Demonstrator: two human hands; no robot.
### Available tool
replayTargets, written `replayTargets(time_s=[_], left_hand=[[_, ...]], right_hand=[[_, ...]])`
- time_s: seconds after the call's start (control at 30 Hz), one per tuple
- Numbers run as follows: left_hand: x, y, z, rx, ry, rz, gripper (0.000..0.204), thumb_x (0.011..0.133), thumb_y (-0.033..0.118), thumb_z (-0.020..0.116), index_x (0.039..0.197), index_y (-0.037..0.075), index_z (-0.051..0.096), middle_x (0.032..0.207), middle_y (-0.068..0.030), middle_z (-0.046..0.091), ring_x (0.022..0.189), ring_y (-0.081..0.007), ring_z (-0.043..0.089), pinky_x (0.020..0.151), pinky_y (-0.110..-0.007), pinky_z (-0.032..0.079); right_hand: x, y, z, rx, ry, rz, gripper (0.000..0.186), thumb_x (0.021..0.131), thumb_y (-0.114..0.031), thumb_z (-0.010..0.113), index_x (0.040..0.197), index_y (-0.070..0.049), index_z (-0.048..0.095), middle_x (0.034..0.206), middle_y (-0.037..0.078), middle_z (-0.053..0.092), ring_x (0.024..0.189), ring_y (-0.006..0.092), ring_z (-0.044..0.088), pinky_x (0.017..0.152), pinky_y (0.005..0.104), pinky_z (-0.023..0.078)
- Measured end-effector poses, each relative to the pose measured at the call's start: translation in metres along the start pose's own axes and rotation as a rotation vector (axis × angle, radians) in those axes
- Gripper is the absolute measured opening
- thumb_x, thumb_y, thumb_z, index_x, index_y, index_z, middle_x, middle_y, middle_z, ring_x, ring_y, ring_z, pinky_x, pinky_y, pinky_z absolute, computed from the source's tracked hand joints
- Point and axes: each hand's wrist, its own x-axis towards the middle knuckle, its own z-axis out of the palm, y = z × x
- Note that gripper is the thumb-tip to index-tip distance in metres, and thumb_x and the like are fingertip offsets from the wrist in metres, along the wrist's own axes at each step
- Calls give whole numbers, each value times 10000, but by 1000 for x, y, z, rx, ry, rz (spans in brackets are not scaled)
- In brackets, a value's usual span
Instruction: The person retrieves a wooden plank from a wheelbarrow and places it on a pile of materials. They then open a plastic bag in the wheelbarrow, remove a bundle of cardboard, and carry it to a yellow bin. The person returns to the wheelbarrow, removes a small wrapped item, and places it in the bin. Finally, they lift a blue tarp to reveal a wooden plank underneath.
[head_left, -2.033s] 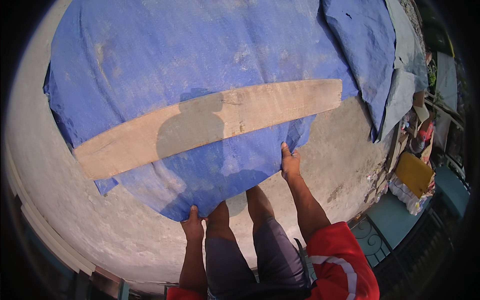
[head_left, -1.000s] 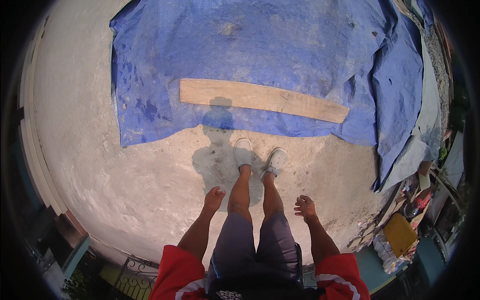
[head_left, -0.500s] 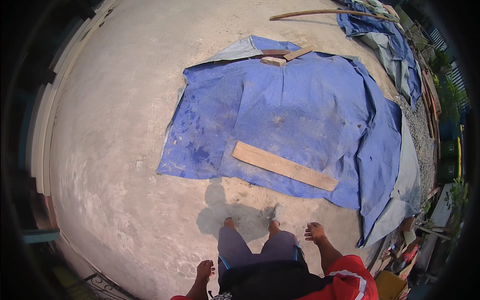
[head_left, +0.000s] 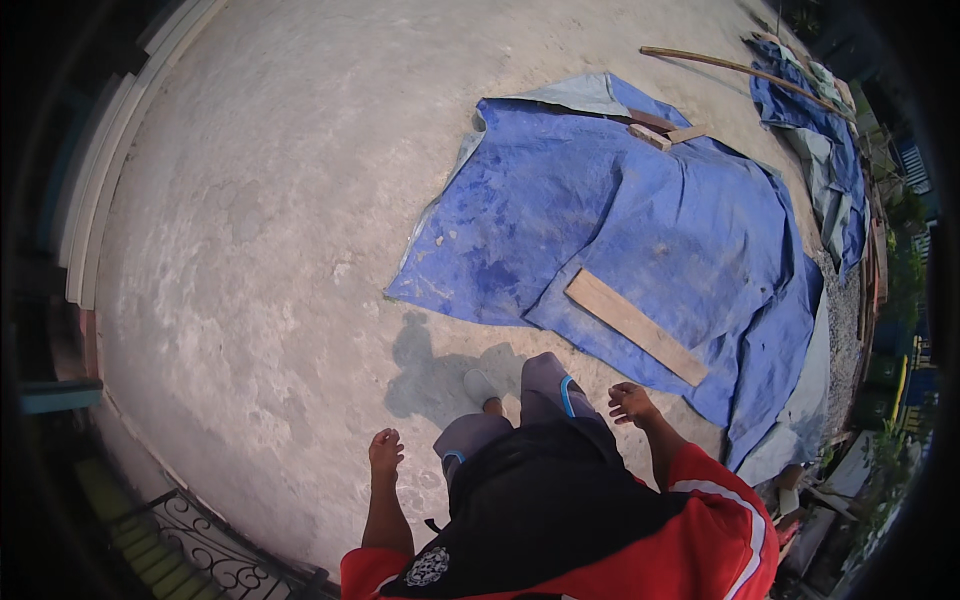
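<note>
My left hand (head_left: 385, 451) hangs over the bare concrete beside my left thigh, with loosely bent fingers a little apart and nothing in them. Out past my right thigh, my right hand (head_left: 630, 403) is held low, its fingers relaxed, apart and free of any object. Beyond it, a blue tarp (head_left: 520, 200) with grey underside at its folded edges lies spread over the ground. A flat wooden plank (head_left: 636, 327) rests slantwise on the tarp's near part, the nearest object to my right hand but not touched by it.
A brick (head_left: 650, 137) and a short wood piece (head_left: 688, 133) weigh on the tarp's far edge. Farther right, a long wooden pole (head_left: 740, 68) reaches over a second blue tarp (head_left: 775, 100). Gravel (head_left: 845, 320) runs along the right; a scrolled metal gate (head_left: 225, 560) stands at lower left.
My body has turned left and stepped, so the tarp and plank now appear farther right. My left hand has swung forward. Both hands remain without anything in them.
</note>
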Motion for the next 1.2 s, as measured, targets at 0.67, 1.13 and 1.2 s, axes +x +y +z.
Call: replayTargets(time_s=[0.67,1.13,1.2], left_hand=[[239,440,-12,182,-181,10,311,903,264,568,1154,86,527,1000,-89,608,833,-223,607,644,-351,502],[415,907,80,823,-398,65,402,852,317,632,1127,26,603,1035,-115,665,919,-236,635,820,-361,491],[465,1010,81,891,-317,82,416,845,325,641,1124,17,614,1040,-119,673,931,-238,639,845,-362,490]], right_hand=[[195,-536,236,145,0,-272,337,893,-341,615,1105,-80,590,910,77,629,714,192,629,568,358,535],[307,-787,283,493,426,28,288,899,-287,592,1064,-52,566,877,110,629,712,249,632,589,424,534],[296,-796,314,633,433,133,301,902,-268,597,1106,-49,564,892,120,631,694,261,632,592,446,540]])
